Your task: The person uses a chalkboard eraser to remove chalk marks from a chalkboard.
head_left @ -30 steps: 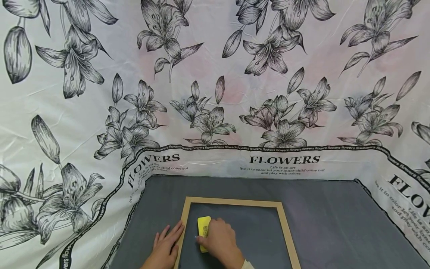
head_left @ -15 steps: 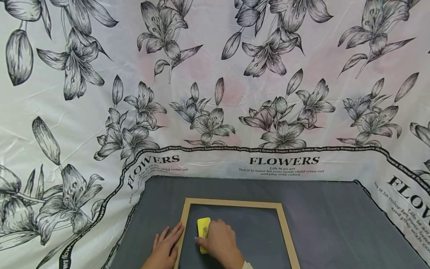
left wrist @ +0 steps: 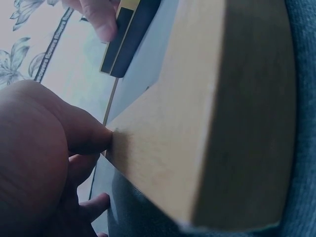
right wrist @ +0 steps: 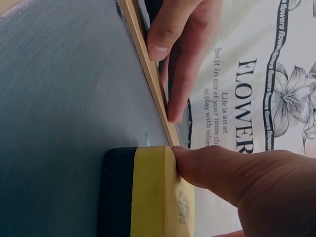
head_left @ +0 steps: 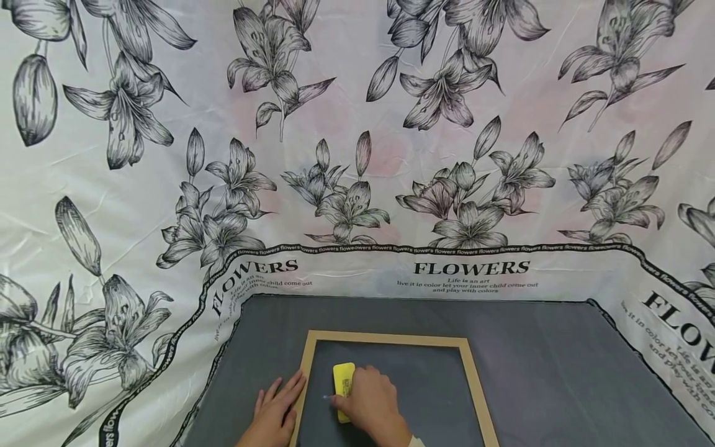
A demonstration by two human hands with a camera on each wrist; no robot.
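Observation:
A yellow board eraser with a dark felt underside stands on a small wood-framed blackboard. My right hand grips it by the sides, and its thumb presses on the printed yellow casing in the right wrist view. My left hand rests at the left side of the wooden frame, fingers extended along the outer edge. In the left wrist view the left thumb touches the frame edge. A faint whitish mark shows on the board just beside the eraser.
The blackboard lies on a dark grey tabletop cover. Beyond it, a white sheet printed with black lilies and the word FLOWERS spreads around the back and sides. Blue fabric shows next to the frame in the left wrist view.
The right hand and the eraser have shifted slightly to the right across the board, showing more of the whitish mark. My left hand stays in place on the frame.

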